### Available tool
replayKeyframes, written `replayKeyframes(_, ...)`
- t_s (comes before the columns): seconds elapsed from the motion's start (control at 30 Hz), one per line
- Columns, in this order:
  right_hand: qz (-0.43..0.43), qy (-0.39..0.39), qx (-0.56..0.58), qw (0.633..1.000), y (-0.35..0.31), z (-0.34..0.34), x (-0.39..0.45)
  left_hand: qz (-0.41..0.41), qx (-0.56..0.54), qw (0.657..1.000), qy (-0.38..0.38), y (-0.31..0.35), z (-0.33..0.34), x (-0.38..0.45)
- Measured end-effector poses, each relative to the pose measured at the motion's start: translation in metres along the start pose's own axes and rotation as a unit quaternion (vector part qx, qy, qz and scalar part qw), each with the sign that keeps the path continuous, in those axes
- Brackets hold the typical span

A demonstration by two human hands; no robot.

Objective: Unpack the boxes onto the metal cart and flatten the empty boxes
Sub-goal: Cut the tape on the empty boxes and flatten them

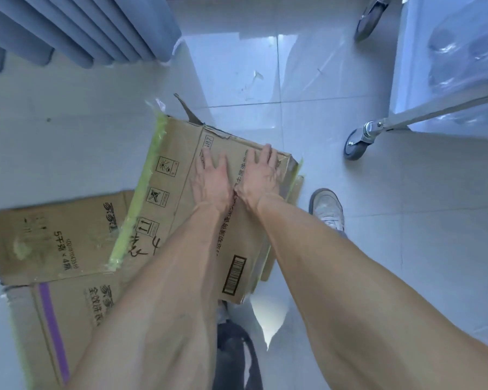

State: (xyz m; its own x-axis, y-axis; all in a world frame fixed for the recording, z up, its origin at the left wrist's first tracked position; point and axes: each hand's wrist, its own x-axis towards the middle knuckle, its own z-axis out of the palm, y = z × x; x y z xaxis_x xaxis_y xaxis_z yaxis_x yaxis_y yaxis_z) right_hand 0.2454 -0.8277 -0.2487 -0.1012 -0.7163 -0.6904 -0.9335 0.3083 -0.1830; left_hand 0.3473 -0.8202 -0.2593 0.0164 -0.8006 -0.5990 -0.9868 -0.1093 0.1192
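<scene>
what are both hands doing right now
Left hand: open, flat on the flattened box.
Right hand: open, flat on the same box.

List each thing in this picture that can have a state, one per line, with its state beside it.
top cardboard box: collapsed flat, pressed down under both hands
left hand: fingers straight, palm down on the box
right hand: fingers straight, palm down on the box
lower cardboard box: flattened, lying on the floor, partly under the top one
metal cart: standing on its wheels
plastic-wrapped goods: resting on the cart's shelf
</scene>
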Motion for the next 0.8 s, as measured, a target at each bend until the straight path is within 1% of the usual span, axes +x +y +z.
replayKeyframes(0.07,-0.029,0.015,-0.025,0.999,-0.002,0.009,-0.01,-0.031,-0.005,0.999,0.011,-0.012,0.009,-0.013)
replayKeyframes(0.1,-0.046,-0.003,-0.026,0.999,-0.003,0.015,-0.018,-0.062,-0.01,0.998,0.008,-0.017,0.014,-0.022)
replayKeyframes(0.13,-0.057,-0.038,-0.02,0.997,-0.004,0.021,-0.025,-0.097,-0.017,0.995,-0.009,-0.022,0.02,-0.031)
replayKeyframes(0.17,-0.065,-0.077,-0.02,0.995,-0.004,0.029,-0.031,-0.129,-0.027,0.99,-0.043,-0.026,0.028,-0.039)
replayKeyframes(0.23,-0.077,-0.133,-0.032,0.988,-0.003,0.047,-0.035,-0.167,-0.054,0.977,-0.12,-0.034,0.046,-0.053)
replayKeyframes(0.33,-0.083,-0.196,-0.073,0.974,-0.001,0.068,-0.032,-0.195,-0.092,0.959,-0.185,-0.044,0.066,-0.063)
replayKeyframes(0.43,-0.092,-0.254,-0.125,0.955,0.0,0.088,-0.034,-0.197,-0.098,0.954,-0.206,-0.05,0.084,-0.07)
replayKeyframes(0.57,-0.083,-0.302,-0.165,0.935,0.023,0.113,-0.036,-0.204,-0.09,0.957,-0.187,-0.05,0.112,-0.081)
replayKeyframes(0.63,-0.074,-0.309,-0.189,0.929,0.036,0.125,-0.035,-0.208,-0.102,0.954,-0.189,-0.05,0.127,-0.083)
replayKeyframes(0.67,-0.068,-0.304,-0.198,0.929,0.042,0.136,-0.037,-0.208,-0.11,0.956,-0.175,-0.051,0.135,-0.086)
replayKeyframes(0.7,-0.066,-0.293,-0.206,0.931,0.045,0.143,-0.038,-0.208,-0.115,0.96,-0.146,-0.053,0.142,-0.088)
replayKeyframes(0.73,-0.067,-0.283,-0.214,0.933,0.048,0.153,-0.043,-0.206,-0.118,0.966,-0.1,-0.054,0.153,-0.095)
replayKeyframes(0.8,-0.077,-0.229,-0.221,0.945,0.051,0.166,-0.054,-0.208,-0.132,0.969,0.023,-0.057,0.169,-0.111)
